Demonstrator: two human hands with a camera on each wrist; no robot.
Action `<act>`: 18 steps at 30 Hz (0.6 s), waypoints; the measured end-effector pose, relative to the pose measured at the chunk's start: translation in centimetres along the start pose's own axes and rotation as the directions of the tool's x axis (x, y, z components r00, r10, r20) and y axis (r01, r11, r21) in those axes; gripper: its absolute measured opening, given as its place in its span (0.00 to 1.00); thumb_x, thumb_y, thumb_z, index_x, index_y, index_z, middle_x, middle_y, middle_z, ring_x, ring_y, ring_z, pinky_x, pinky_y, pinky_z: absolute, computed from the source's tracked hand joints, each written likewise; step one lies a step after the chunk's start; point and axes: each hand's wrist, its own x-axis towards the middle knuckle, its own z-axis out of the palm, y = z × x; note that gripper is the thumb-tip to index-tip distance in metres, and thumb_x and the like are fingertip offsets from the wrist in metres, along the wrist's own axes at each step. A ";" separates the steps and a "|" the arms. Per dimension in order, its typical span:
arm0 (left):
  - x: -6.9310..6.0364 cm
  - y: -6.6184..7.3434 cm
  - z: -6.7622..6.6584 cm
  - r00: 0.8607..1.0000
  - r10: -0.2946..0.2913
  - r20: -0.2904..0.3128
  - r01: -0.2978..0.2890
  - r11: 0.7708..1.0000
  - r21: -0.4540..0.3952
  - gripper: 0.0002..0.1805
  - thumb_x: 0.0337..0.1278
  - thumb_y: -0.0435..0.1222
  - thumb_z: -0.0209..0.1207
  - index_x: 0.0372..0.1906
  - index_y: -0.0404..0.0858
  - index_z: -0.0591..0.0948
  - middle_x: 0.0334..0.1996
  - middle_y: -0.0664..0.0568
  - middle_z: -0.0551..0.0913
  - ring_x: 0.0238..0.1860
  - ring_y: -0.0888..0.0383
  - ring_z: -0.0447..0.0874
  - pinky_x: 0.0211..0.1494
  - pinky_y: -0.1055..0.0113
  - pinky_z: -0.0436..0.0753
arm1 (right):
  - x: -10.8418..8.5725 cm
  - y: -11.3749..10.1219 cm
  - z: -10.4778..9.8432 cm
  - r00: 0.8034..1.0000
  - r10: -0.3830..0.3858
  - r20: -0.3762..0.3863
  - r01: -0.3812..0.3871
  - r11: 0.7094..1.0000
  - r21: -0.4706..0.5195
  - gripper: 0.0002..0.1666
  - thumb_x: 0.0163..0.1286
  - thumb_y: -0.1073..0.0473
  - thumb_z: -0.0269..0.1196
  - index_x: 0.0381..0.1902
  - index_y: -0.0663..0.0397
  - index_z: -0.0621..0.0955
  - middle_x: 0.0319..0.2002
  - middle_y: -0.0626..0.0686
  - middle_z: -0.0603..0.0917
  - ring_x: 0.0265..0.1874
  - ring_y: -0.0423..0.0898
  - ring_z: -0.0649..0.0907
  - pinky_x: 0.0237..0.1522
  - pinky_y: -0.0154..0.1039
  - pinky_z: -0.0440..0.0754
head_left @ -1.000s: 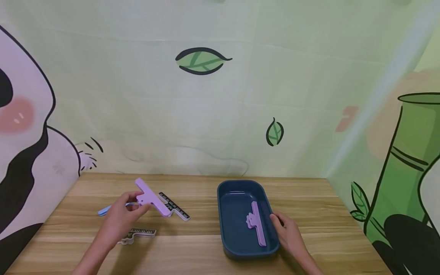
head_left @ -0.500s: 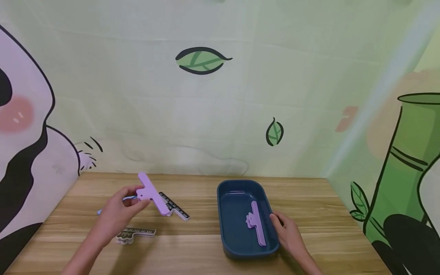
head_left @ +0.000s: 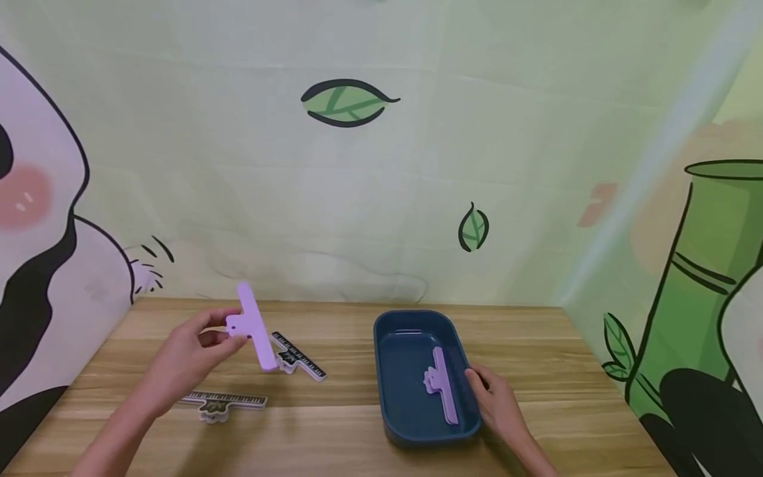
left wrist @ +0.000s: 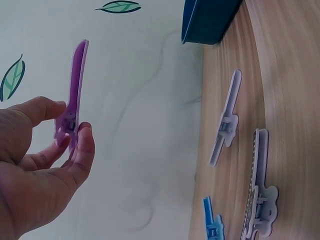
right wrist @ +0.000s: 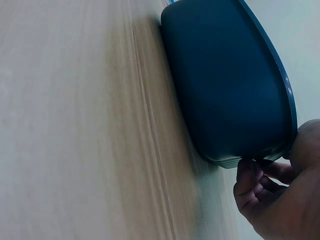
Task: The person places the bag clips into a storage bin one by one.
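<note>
My left hand (head_left: pixel 181 351) pinches a purple bag clip (head_left: pixel 255 328) by its grip tabs between thumb and fingers. The clip is raised above the table, its long bar tilted, as the left wrist view also shows. On the right, my right hand (head_left: pixel 502 405) holds the side of a dark blue rectangular tub (head_left: pixel 402 404). Its thumb lies at the rim, and the fingers curl against the outer wall (right wrist: pixel 225 85). Inside the tub lies another purple clip (head_left: pixel 442 385).
Two piano-key patterned clips lie on the wooden table, one farther back (head_left: pixel 301 358) and one nearer (head_left: pixel 223 403). A blue clip (left wrist: pixel 213 227) shows in the left wrist view; my left hand hides it in the head view. A printed cloth backdrop (head_left: pixel 357 199) stands behind the table.
My left hand has lifted the purple clip and shifted slightly left, turning its bar more upright. More of the near piano clip shows. The right hand still holds the tub.
</note>
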 end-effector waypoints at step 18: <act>0.3 0.6 0.5 0.994 0.056 0.096 -0.054 0.998 -0.028 0.29 0.69 0.35 0.66 0.70 0.28 0.73 0.58 0.37 0.80 0.45 0.56 0.84 0.43 0.69 0.84 | 0.1 0.3 0.1 1.000 -0.016 0.002 0.016 0.999 0.028 0.16 0.80 0.59 0.59 0.54 0.65 0.85 0.43 0.58 0.89 0.38 0.45 0.82 0.42 0.39 0.81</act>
